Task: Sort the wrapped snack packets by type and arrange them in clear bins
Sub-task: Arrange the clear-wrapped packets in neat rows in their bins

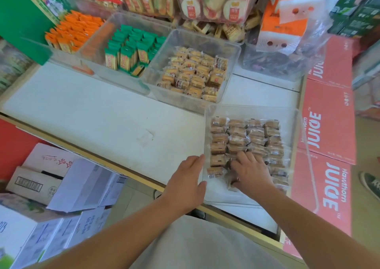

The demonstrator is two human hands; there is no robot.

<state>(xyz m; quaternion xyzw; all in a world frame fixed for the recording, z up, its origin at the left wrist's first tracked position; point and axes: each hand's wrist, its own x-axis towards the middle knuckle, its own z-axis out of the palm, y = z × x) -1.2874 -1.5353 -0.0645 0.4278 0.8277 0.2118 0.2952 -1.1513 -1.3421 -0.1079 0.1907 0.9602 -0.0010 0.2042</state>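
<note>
Left hand [185, 183], fingers straight, braces the clear bin [253, 112] at its 9 o'clock wall; right hand [251, 174] on the brown packets [236, 133], grip unclear.

A single wide-angle camera, worn on the person's head, gives the only view. It faces forward and steeply down over a white shelf top [92, 112], and the wearer's torso and both forearms rise into frame from the bottom edge. The left hand [185, 184] and right hand [253, 176] sit low in the middle, close to the lens, at the nearest clear bin [246, 107]. A row of further bins [205, 36] lies higher in the frame and farther off. The head is turned somewhat, so the shelf's front edge runs slantwise from mid-left down to lower right. At the margins the view takes in cardboard boxes [41, 178] on the floor at left and red juice cartons [329, 125] at right
</note>
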